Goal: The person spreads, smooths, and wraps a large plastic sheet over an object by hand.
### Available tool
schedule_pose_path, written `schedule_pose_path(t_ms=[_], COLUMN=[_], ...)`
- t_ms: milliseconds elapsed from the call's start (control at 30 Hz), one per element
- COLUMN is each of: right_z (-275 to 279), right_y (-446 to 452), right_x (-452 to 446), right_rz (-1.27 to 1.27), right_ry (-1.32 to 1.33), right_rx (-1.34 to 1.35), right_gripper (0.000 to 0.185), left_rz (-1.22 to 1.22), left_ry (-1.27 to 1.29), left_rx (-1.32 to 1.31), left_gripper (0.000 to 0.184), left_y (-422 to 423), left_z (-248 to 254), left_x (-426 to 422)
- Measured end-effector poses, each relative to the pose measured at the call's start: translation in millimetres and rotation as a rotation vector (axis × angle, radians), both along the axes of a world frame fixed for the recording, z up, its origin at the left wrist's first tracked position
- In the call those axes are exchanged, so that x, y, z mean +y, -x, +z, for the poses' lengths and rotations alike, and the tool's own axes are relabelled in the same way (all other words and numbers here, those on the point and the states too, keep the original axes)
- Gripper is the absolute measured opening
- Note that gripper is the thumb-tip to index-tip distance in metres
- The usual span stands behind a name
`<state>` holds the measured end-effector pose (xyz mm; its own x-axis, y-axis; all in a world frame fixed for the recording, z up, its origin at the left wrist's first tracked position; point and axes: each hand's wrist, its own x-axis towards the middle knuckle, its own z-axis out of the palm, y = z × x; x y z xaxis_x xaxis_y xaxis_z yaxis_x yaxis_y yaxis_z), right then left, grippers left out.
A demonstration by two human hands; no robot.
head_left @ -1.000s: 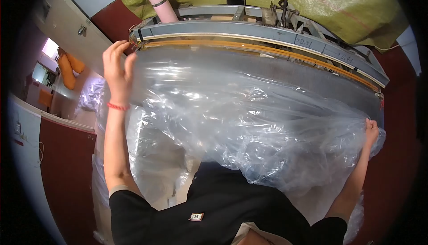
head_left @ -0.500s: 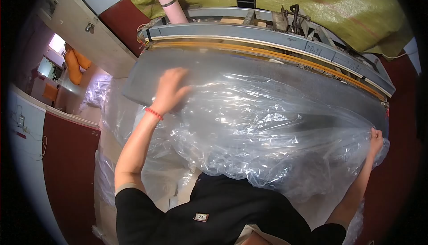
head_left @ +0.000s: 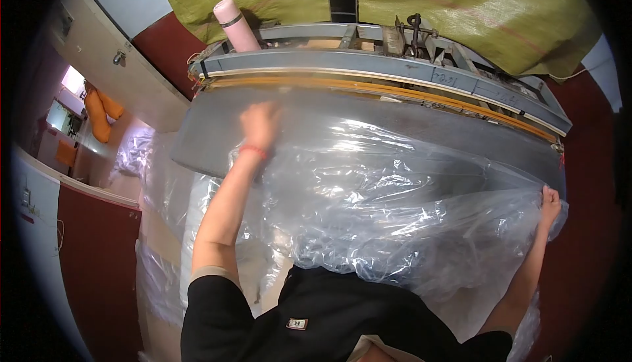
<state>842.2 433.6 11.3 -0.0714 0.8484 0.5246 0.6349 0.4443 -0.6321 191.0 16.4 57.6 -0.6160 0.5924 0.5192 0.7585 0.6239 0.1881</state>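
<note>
A clear plastic sheet (head_left: 368, 184) lies wrinkled over a long dark grey padded surface (head_left: 217, 122) and hangs down towards my body. My right hand (head_left: 551, 205) pinches the sheet's edge at the far right end, and taut folds run from there towards the middle. Over the left part of the grey surface, my left hand (head_left: 261, 125), with a red bead bracelet (head_left: 253, 152) at the wrist, is smeared by motion. Its fingers cannot be made out, nor whether they touch the sheet.
Behind the grey surface runs a metal frame (head_left: 296, 61) with orange strips (head_left: 329, 84). A pink bottle (head_left: 237, 27) and a dark phone (head_left: 343, 4) are at the back, near a yellow-green woven sheet (head_left: 461, 6). A door (head_left: 125, 59) stands at left; more plastic lies on the floor.
My left hand has shifted to the right, its spread fingers now blurred. My right hand still grips the plastic edge. The camera view has moved slightly.
</note>
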Motion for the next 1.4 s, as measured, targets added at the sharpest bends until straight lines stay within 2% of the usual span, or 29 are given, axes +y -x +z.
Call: schedule_pose_path(t_ms=[100, 133, 167, 200, 233, 267, 300, 333, 367, 400, 433, 467, 500, 533, 667, 733, 833, 900, 1000, 1067, 1100, 1133, 1200, 1233, 1267, 1300, 1333, 1367, 1400], right_z=[-2, -10, 0, 7, 33, 50, 64, 54, 33, 23, 30, 13, -5, 3, -2, 1, 1, 8, 16, 23, 29, 33, 24, 22, 21, 23, 25, 32, 39], right_y=[-10, -17, -12, -6, 29, 52, 74, 82, 71, 90, 113, 121, 130, 151, 176, 180, 182, 182, 179, 181, 185, 188, 182, 179, 177, 175, 171, 167, 162], right_x=[18, 37, 40, 43, 23, 13, 7, 19, 49, 56, 41, 55, 69, 58, 78, 80, 77, 71, 68, 57, 52, 47, 57, 57, 55, 52, 46, 35, 22], right_rz=[0.109, 0.085, 0.056, 0.022, -0.019, -0.008, -0.029, -0.020, 0.061, -0.124, -0.065, -0.050, -0.032, -0.026, 0.093, 0.023, -0.047, -0.080, -0.075, -0.033, -0.052, -0.071, -0.064, -0.021, 0.023, 0.034, 0.103, 0.167, 0.175], right_ry=[0.052, 0.186, 0.318, 0.399, 0.472, 0.496, 0.430, 0.260, 0.185, -0.192, -0.189, -0.139, -0.088, 0.049, 0.045, -0.037, -0.083, -0.013, 0.079, 0.164, 0.186, 0.207, 0.190, 0.204, 0.217, 0.216, 0.121, 0.023, 0.018], right_rx=[0.147, 0.226, 0.308, 0.468, 0.629, 0.794, 0.762, 0.728, 0.587, 0.257, 0.233, 0.248, 0.265, 0.371, 0.567, 0.517, 0.484, 0.490, 0.580, 0.667, 0.749, 0.831, 0.775, 0.768, 0.761, 0.763, 0.539, 0.314, 0.315], right_gripper=[0.024, 0.021, 0.019, 0.018, 0.017, 0.019, 0.018, 0.017, 0.019, 0.020, 0.020, 0.018, 0.017, 0.016, 0.016, 0.015, 0.017, 0.015, 0.009, 0.011, 0.012, 0.012, 0.011, 0.011, 0.013, 0.013, 0.017, 0.022, 0.022], left_rz=[-0.038, -0.077, -0.051, -0.043, -0.099, -0.213, -0.059, -0.063, 0.006, -0.004, 0.042, 0.106, 0.104, 0.104, 0.138, 0.074, 0.025, 0.022, 0.082, 0.294, 0.330, 0.336, -0.027, -0.142, -0.134, -0.023, 0.083, 0.093, 0.100], left_ry=[-0.029, -0.093, -0.276, -0.365, -0.564, -0.712, -1.030, -1.215, -1.126, -0.934, -0.813, -0.789, -0.824, -0.856, -0.816, -0.825, -0.918, -0.940, -0.984, -1.000, -1.002, -1.008, -1.251, -1.106, -1.114, -0.904, -0.685, -0.455, -0.462], left_rx=[-0.046, -0.052, -0.321, -0.308, -0.742, -0.686, -1.087, -0.877, -0.772, -0.363, -0.208, -0.122, -0.207, -0.291, -0.255, -0.476, -0.507, -0.539, -0.485, -0.322, -0.429, -0.424, -0.678, -0.799, -0.793, -0.514, -0.242, -0.128, -0.125], left_gripper=[0.012, 0.012, 0.013, 0.015, 0.015, 0.013, 0.012, 0.011, 0.012, 0.014, 0.018, 0.020, 0.020, 0.021, 0.021, 0.020, 0.019, 0.019, 0.015, 0.009, 0.004, 0.004, 0.011, 0.018, 0.018, 0.020, 0.023, 0.029, 0.029], left_y=[10, 16, 21, 35, 20, 47, 8, 21, 10, 37, 44, 59, 77, 91, 102, 104, 108, 112, 107, 105, 98, 111, 151, 150, 134, 107, 92, 89, 82], left_z=[-6, -11, -15, -21, 3, -16, 29, 16, 27, 3, -5, -17, -31, -40, -32, -31, -36, -40, -33, -25, -23, -35, -68, -61, -45, -24, -11, -10, -12], left_x=[-1, 1, 3, 5, 7, 1, 11, 18, 23, 21, 23, 25, 23, 23, 33, 35, 37, 36, 38, 40, 37, 31, 13, -1, -5, -2, -1, -10, -19])
